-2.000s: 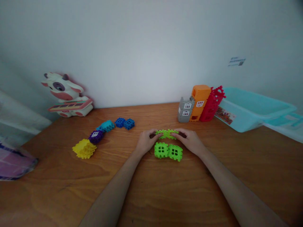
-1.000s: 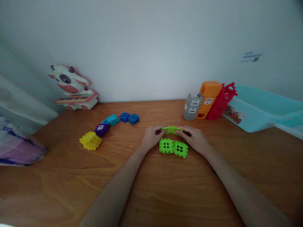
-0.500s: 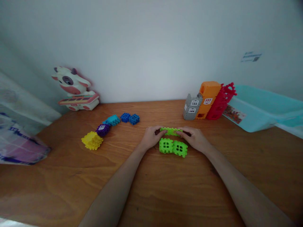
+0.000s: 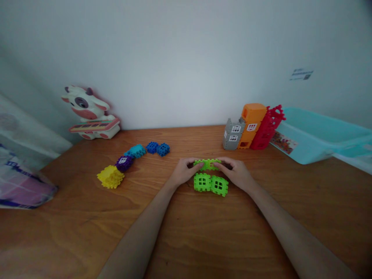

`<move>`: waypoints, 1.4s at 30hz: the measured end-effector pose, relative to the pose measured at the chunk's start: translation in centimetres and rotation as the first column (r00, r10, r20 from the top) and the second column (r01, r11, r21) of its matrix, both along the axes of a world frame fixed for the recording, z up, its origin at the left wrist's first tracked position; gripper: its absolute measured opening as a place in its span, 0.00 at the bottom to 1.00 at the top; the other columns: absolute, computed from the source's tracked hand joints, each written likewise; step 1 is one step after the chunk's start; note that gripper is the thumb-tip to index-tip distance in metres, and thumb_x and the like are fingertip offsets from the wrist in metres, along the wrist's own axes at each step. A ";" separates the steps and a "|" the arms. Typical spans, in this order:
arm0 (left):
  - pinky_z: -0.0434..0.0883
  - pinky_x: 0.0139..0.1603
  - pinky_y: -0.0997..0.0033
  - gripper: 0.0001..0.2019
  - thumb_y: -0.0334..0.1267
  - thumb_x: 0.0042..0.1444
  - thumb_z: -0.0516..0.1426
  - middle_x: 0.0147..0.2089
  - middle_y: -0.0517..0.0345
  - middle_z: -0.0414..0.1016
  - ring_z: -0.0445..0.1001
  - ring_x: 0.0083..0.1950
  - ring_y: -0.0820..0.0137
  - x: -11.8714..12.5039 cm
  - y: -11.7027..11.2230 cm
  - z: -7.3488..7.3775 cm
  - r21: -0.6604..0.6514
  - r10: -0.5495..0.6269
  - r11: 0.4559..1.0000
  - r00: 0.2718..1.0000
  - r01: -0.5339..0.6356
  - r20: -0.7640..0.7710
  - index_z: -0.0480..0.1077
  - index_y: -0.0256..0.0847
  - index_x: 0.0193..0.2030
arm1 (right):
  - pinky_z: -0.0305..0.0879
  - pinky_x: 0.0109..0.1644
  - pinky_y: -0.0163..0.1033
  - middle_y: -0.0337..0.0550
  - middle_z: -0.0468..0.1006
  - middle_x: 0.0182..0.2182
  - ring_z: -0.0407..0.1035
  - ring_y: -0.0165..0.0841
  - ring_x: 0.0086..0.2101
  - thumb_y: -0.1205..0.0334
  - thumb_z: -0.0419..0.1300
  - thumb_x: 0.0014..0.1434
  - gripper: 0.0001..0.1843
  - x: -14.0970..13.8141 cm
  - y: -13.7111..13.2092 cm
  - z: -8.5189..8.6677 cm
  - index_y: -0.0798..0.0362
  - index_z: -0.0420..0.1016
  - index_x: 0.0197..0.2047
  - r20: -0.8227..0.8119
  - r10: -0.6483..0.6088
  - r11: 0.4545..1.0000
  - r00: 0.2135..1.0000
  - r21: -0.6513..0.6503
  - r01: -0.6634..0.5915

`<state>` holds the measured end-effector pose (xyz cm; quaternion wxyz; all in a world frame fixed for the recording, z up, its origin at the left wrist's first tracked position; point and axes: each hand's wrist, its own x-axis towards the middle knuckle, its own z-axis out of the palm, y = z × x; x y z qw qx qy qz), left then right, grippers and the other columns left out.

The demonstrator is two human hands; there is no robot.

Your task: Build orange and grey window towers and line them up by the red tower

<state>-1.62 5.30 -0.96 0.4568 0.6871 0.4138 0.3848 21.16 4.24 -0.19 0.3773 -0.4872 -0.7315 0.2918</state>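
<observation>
1. Left hand (image 4: 186, 171). At the centre of the frame I see it pinching one end of a green strip (image 4: 207, 165), the thumb across the near face; the other fingers are largely hidden.
2. Right hand (image 4: 236, 173). Just right of centre, it pinches the opposite end of the same strip, thumb likewise in front. From my view I cannot tell whether the strip is one piece or two joined, nor whether it touches the table (image 4: 188, 240).
3. Left green window piece (image 4: 202, 181) and right green window piece (image 4: 219, 186). Both lie just below the strip in the frame, side by side with edges meeting, the right one slightly turned.
4. Coloured pieces, left of centre. I trace a curved row: yellow stack (image 4: 111, 176), purple piece (image 4: 124, 162), light blue piece (image 4: 137, 151) and two dark blue pieces (image 4: 157, 148).
5. Tower group, right of centre. Grey tower (image 4: 232, 133), taller orange tower (image 4: 250, 126) and red tower (image 4: 264, 133) stand upright in a row; white-framed windows show on the grey and orange ones.
6. Surroundings. A turquoise bin (image 4: 308, 143) occupies the right side, a cow toy (image 4: 87, 112) with a keyboard sits at upper left, and a plastic bag (image 4: 23, 186) crosses the left edge. A printed label (image 4: 301, 74) marks the wall (image 4: 174, 58) at upper right.
</observation>
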 end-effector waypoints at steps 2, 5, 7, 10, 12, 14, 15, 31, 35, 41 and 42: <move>0.75 0.45 0.67 0.15 0.47 0.61 0.59 0.46 0.55 0.84 0.81 0.44 0.63 0.1 0.0 0.0 0.024 0.018 1.000 1.000 -0.018 -0.001 0.81 0.43 0.48 | 0.73 0.43 0.45 0.44 0.86 0.41 0.79 0.42 0.39 0.52 0.59 0.63 0.14 -0.1 0.0 0.1 0.48 0.83 0.44 0.033 -0.011 0.999 0.999 0.031 0.010; 0.75 0.53 0.63 0.14 0.45 0.61 0.58 0.50 0.56 0.83 0.81 0.50 0.60 0.2 0.0 0.0 0.075 0.031 0.997 1.000 -0.030 0.000 0.81 0.46 0.49 | 0.74 0.45 0.46 0.42 0.85 0.44 0.80 0.43 0.41 0.53 0.58 0.64 0.14 -0.3 -0.1 0.1 0.45 0.83 0.48 0.079 0.031 0.997 0.996 0.071 -0.036; 0.75 0.56 0.61 0.14 0.44 0.61 0.58 0.51 0.57 0.82 0.81 0.52 0.60 0.3 0.0 -0.1 0.099 0.041 0.994 0.999 -0.041 0.008 0.80 0.47 0.50 | 0.75 0.46 0.47 0.40 0.85 0.46 0.80 0.43 0.43 0.53 0.58 0.65 0.15 -0.4 -0.1 0.1 0.42 0.82 0.50 0.100 0.076 0.992 0.992 0.090 -0.085; 0.74 0.59 0.58 0.14 0.43 0.61 0.58 0.52 0.58 0.81 0.81 0.53 0.60 0.2 0.1 -0.3 0.130 0.049 0.990 0.999 -0.050 0.008 0.80 0.47 0.50 | 0.75 0.49 0.48 0.37 0.84 0.48 0.80 0.43 0.44 0.53 0.57 0.65 0.15 -0.5 0.0 -0.1 0.39 0.81 0.52 0.101 0.121 0.986 0.987 0.103 -0.131; 0.73 0.60 0.57 0.14 0.44 0.62 0.58 0.53 0.58 0.81 0.81 0.53 0.60 0.2 0.2 -0.4 0.133 0.046 0.990 0.999 -0.045 -0.001 0.80 0.46 0.50 | 0.75 0.49 0.48 0.37 0.83 0.49 0.79 0.43 0.45 0.53 0.57 0.66 0.16 -0.5 0.1 -0.1 0.39 0.81 0.53 0.089 0.136 0.985 0.987 0.098 -0.144; 0.73 0.60 0.57 0.15 0.44 0.62 0.57 0.53 0.58 0.80 0.81 0.53 0.60 0.1 0.2 -0.6 0.128 0.052 0.991 0.999 -0.050 -0.013 0.80 0.45 0.51 | 0.74 0.51 0.48 0.37 0.83 0.50 0.79 0.43 0.47 0.52 0.57 0.66 0.16 -0.5 0.2 -0.2 0.40 0.80 0.53 0.076 0.149 0.984 0.986 0.084 -0.155; 0.73 0.60 0.57 0.15 0.43 0.61 0.57 0.53 0.58 0.80 0.81 0.53 0.61 0.1 0.2 -0.6 0.125 0.061 0.990 0.998 -0.059 -0.018 0.79 0.45 0.51 | 0.74 0.51 0.48 0.37 0.82 0.50 0.78 0.43 0.47 0.52 0.57 0.66 0.16 -0.5 0.2 -0.1 0.40 0.80 0.53 0.072 0.156 0.984 0.985 0.075 -0.162; 0.72 0.47 0.67 0.10 0.42 0.59 0.59 0.38 0.55 0.80 0.76 0.41 0.65 0.0 0.6 -0.1 0.122 0.385 0.913 0.921 -0.390 0.061 0.76 0.39 0.43 | 0.70 0.44 0.43 0.44 0.79 0.38 0.72 0.38 0.38 0.41 0.69 0.51 0.22 1.3 -1.0 1.1 0.50 0.77 0.39 0.032 0.162 0.985 0.986 -0.070 -0.159; 0.75 0.45 0.66 0.11 0.44 0.56 0.62 0.40 0.56 0.77 0.77 0.41 0.66 -0.1 1.1 -0.4 -0.129 0.422 0.906 0.838 -0.403 0.347 0.71 0.40 0.42 | 0.69 0.50 0.44 0.44 0.76 0.44 0.71 0.42 0.45 0.43 0.76 0.40 0.30 1.9 -1.6 1.8 0.47 0.78 0.45 0.168 0.301 0.952 0.939 -0.100 -0.288; 0.77 0.47 0.60 0.11 0.36 0.58 0.58 0.45 0.53 0.80 0.81 0.40 0.65 -0.1 0.9 0.6 -0.435 0.465 0.875 0.621 -0.213 0.631 0.67 0.42 0.48 | 0.69 0.52 0.46 0.47 0.76 0.46 0.72 0.42 0.46 0.49 0.71 0.50 0.24 2.0 -1.7 1.7 0.49 0.78 0.48 0.212 0.350 0.937 0.912 -0.091 -0.338; 0.77 0.48 0.59 0.10 0.35 0.59 0.57 0.45 0.52 0.80 0.81 0.40 0.65 -0.1 0.8 0.8 -0.463 0.464 0.870 0.604 -0.170 0.649 0.67 0.41 0.47 | 0.69 0.53 0.47 0.47 0.77 0.46 0.72 0.43 0.46 0.50 0.70 0.51 0.23 2.1 -1.7 1.7 0.49 0.78 0.49 0.209 0.344 0.939 0.915 -0.084 -0.333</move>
